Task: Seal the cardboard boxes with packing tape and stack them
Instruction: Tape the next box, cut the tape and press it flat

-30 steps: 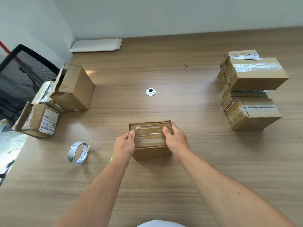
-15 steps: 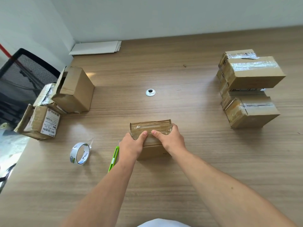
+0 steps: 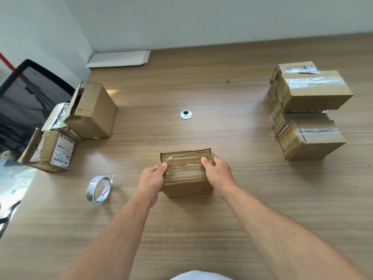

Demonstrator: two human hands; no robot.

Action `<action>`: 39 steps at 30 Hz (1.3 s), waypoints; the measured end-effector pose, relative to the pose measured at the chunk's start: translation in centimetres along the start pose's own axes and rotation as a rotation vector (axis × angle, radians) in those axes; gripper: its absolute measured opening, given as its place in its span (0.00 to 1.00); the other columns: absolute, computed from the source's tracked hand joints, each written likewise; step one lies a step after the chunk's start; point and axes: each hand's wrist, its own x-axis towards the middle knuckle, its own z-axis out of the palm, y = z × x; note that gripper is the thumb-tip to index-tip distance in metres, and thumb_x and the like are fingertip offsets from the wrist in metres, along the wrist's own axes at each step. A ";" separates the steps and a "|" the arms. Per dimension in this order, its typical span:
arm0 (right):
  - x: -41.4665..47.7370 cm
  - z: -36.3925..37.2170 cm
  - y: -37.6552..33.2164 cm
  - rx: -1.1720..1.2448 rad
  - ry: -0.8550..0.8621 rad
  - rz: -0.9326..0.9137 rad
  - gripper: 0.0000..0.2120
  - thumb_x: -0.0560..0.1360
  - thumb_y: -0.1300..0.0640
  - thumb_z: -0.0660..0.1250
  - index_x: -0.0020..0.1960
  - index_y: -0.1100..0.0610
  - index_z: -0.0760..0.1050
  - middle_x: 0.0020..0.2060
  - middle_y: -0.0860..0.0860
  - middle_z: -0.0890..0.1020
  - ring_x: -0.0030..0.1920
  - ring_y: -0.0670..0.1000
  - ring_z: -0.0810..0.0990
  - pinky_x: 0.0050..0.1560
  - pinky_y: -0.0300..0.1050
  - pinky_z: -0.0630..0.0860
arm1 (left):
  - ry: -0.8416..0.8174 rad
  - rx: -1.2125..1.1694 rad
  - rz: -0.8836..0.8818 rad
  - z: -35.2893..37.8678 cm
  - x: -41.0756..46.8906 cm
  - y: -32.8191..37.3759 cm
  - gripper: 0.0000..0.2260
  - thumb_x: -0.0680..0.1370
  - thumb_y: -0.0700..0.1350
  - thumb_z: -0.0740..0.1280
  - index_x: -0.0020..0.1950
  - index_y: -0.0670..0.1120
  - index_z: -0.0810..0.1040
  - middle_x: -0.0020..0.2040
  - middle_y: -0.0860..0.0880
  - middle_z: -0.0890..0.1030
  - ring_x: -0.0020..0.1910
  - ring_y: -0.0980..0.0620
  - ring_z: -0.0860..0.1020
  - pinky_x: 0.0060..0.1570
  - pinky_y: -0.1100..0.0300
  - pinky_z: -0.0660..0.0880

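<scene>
- We held the small brown cardboard box (image 3: 186, 171), clear tape already striped across its top, close to the middle of the near edge of the wooden table (image 3: 191, 229).
- Our left hand (image 3: 151, 179) clasped its left end, thumb on top and fingers curled down the side. Our right hand (image 3: 219, 174) clasped the right end the same way.
- The box's long axis ran left to right, parallel to the near edge, so we gripped it by its short ends.
- The stack of taped brown cardboard boxes (image 3: 310, 93) stood well apart, by the right edge and farther back. Our right hand was the nearer one, so we judged the carry would run rightward and away.
- The roll of clear packing tape (image 3: 99, 189) stood on its rim to the left of the box. The open brown cardboard boxes (image 3: 94, 112) sat at the left edge.
- A white shipping label (image 3: 63, 153) on one of them bore a barcode and print too small to read. The printing inside the roll was equally illegible.
</scene>
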 end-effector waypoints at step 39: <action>-1.0 -0.7 0.3 0.045 -0.085 -0.016 0.40 0.69 0.29 0.60 0.77 0.47 0.67 0.70 0.46 0.76 0.71 0.49 0.73 0.75 0.52 0.67 | 0.044 0.148 0.209 1.0 -2.2 -1.3 0.22 0.74 0.65 0.61 0.54 0.51 0.83 0.49 0.53 0.86 0.53 0.49 0.83 0.60 0.45 0.78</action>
